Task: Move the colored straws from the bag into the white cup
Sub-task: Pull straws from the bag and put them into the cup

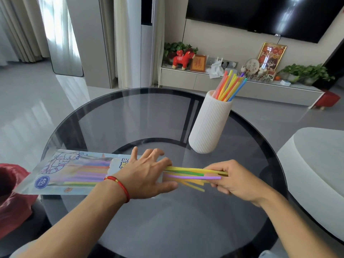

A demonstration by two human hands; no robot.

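Observation:
A printed plastic bag [70,170] lies flat on the round glass table [149,116], its mouth pointing right. My left hand [147,174] rests on the bag's mouth end with fingers spread, pinning it down. My right hand [236,179] is pinched on the ends of several colored straws [189,175], yellow, green and purple, which stick partly out of the bag. More straws show through the bag's film. A tall white ribbed cup [210,123] stands upright behind my right hand, with several straws [230,85] leaning in it.
A red cloth or bag [13,194] sits at the table's left edge. A grey-white seat [316,164] stands to the right of the table. Behind the table runs a low TV shelf [232,84] with plants and ornaments.

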